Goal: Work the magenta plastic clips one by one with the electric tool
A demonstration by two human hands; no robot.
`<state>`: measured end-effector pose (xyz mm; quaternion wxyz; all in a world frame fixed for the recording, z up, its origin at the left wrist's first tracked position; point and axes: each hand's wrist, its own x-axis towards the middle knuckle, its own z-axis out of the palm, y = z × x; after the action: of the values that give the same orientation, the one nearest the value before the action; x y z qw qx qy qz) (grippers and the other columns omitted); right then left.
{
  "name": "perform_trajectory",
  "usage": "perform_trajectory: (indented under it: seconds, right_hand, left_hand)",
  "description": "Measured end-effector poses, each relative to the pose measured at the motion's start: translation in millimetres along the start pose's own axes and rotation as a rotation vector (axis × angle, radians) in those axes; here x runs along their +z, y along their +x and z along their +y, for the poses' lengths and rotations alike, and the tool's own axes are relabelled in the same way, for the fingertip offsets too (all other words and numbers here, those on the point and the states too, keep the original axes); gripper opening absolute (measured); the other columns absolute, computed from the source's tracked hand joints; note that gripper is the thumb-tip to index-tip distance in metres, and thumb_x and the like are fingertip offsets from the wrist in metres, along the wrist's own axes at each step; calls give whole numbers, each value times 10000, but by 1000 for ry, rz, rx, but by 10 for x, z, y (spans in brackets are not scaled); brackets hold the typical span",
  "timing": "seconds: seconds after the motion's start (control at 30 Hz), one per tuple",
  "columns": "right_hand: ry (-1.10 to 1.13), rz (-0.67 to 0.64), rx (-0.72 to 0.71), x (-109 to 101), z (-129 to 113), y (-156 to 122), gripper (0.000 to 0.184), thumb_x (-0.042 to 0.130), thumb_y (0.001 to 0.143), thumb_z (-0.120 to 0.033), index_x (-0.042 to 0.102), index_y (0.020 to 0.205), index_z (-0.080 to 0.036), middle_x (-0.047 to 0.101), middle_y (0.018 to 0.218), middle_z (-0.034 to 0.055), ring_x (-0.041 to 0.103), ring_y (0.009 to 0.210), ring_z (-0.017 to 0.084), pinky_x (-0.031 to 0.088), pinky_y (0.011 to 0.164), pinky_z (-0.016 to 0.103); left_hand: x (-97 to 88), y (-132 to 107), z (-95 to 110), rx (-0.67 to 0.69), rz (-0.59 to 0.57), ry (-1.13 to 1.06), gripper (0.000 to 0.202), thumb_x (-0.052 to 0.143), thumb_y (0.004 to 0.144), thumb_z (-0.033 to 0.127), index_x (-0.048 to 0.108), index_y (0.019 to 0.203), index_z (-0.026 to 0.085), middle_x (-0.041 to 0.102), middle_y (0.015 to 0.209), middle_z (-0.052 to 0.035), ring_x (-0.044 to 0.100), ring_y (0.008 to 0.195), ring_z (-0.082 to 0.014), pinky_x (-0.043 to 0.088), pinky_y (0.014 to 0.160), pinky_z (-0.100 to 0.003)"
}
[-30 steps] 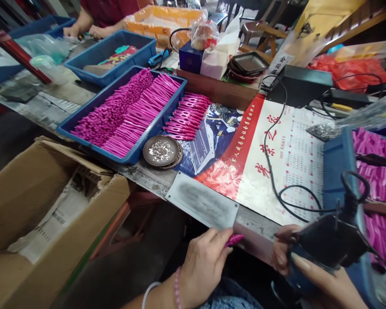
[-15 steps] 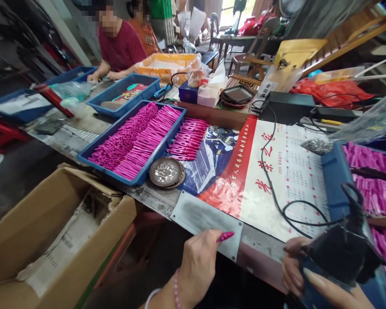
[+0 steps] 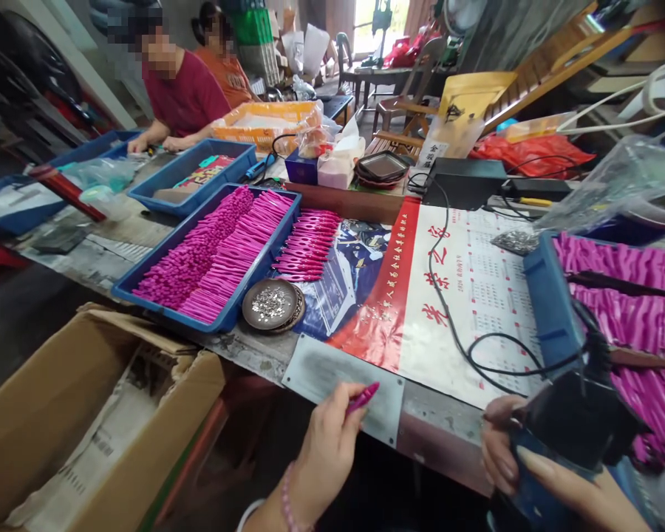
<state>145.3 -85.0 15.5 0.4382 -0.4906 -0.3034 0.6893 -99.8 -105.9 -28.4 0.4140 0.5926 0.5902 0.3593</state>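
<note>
My left hand (image 3: 326,447) is closed in a pinch around a slim magenta plastic piece (image 3: 363,397), its pointed end sticking out past the fingers. Beneath it lies a grey metal plate (image 3: 340,377) fixed at the bench edge. My right hand (image 3: 568,476) wraps round a dark blue corded tool (image 3: 576,421); its kind is not clear, and its lower part runs out of frame. A black cord (image 3: 454,325) loops from it across a printed calendar sheet (image 3: 476,295). Small shiny metal bits fill a round dish (image 3: 249,310). Beside that lies a row of magenta pieces (image 3: 309,247).
A blue tray (image 3: 123,284) of stacked magenta sticks stands left of the dish. Another blue bin (image 3: 548,295) with magenta pieces is at right. An open cardboard box (image 3: 160,436) sits below the bench at left. Across the bench, a person in a dark red shirt (image 3: 185,92) works.
My left hand still pinches the magenta piece, now turned more upward and drawn further into the fingers. The camera view has shifted slightly right. My right hand keeps the tool.
</note>
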Motion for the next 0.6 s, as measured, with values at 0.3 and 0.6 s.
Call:
perform_trajectory:
  seconds: [0.3, 0.6]
  right_hand:
    - [89, -59, -88, -126, 112, 220, 354, 742, 647, -549, 656, 908, -325, 449, 481, 7, 446, 394, 206, 359, 389, 359]
    - [12, -73, -65, -81, 63, 146, 372, 714, 653, -572, 662, 944, -345, 490, 528, 31, 458, 427, 225, 367, 427, 390]
  left_hand:
    - [-418, 854, -195, -139, 178, 129, 259, 515, 878, 258, 655, 1056, 134, 681, 808, -43, 653, 738, -168, 516, 688, -275]
    - [-395, 1232, -240, -82, 307, 657, 249, 450, 931, 140, 694, 971, 168, 662, 933, -107, 603, 890, -222, 460, 825, -337]
